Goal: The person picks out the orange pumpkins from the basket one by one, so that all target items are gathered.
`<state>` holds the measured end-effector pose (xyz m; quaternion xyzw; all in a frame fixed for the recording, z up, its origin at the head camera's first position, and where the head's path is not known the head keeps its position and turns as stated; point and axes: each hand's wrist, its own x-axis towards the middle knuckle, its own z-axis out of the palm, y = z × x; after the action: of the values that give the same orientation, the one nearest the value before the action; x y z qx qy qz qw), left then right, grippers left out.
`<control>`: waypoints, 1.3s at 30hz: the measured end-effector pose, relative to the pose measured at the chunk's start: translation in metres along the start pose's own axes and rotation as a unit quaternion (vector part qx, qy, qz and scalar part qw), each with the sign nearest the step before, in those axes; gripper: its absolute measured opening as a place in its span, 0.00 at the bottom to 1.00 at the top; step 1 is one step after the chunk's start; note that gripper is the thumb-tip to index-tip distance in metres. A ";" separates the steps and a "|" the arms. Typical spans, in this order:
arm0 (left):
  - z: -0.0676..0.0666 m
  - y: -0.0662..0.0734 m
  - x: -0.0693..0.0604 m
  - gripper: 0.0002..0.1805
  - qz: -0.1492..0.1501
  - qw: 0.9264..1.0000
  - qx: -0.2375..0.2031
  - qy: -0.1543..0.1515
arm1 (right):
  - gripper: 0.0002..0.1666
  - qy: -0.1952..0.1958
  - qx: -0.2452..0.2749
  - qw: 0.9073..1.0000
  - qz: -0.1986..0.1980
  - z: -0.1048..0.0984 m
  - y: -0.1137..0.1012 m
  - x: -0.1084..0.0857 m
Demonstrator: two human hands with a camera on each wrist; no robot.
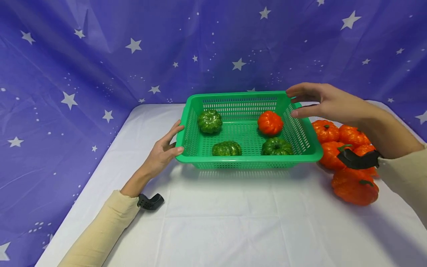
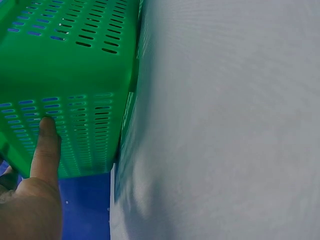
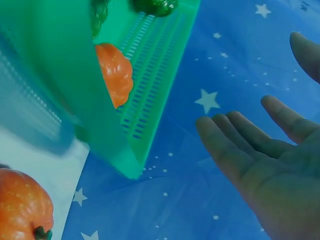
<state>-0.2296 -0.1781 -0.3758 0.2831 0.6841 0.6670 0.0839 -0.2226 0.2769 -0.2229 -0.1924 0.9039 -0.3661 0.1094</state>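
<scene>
A green plastic basket point(image 1: 250, 158) with slotted walls stands on the white cloth. Inside it lie one orange pumpkin point(image 1: 270, 123) and three green ones: a far-left green pumpkin point(image 1: 209, 121), a near-left green pumpkin point(image 1: 227, 149) and a near-right green pumpkin point(image 1: 277, 147). My left hand point(image 1: 161, 155) touches the basket's left end; in the left wrist view a straight finger point(image 2: 47, 150) lies against the slotted wall. Above the far right corner hovers my right hand point(image 1: 325, 101), fingers loosely spread and holding nothing, as the right wrist view shows.
Several orange pumpkins point(image 1: 355, 186) are heaped right of the basket, beneath my right forearm. A purple star-patterned cloth point(image 1: 213, 44) hangs close behind the basket and along the left side. White cloth point(image 1: 227, 218) covers the table in front.
</scene>
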 end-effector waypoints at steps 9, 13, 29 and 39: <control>0.001 0.000 -0.001 0.40 0.001 1.000 0.010 0.007 | 0.42 -0.049 0.054 0.997 0.018 -0.001 0.008 0.045; 0.001 0.000 0.000 0.40 -0.001 1.000 0.009 0.007 | 0.44 -0.062 0.073 0.995 0.025 0.003 0.012 0.059; 0.001 0.000 0.001 0.40 -0.002 1.000 0.002 0.004 | 0.44 -0.089 0.108 0.988 0.064 0.026 0.021 0.093; 0.001 0.000 0.000 0.41 0.003 1.000 0.009 0.002 | 0.46 -0.116 0.105 0.982 0.106 0.036 0.030 0.102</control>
<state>-0.2294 -0.1776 -0.3760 0.2844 0.6890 0.6621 0.0777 -0.3106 0.2308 -0.2754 -0.1241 0.8571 -0.4202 0.2709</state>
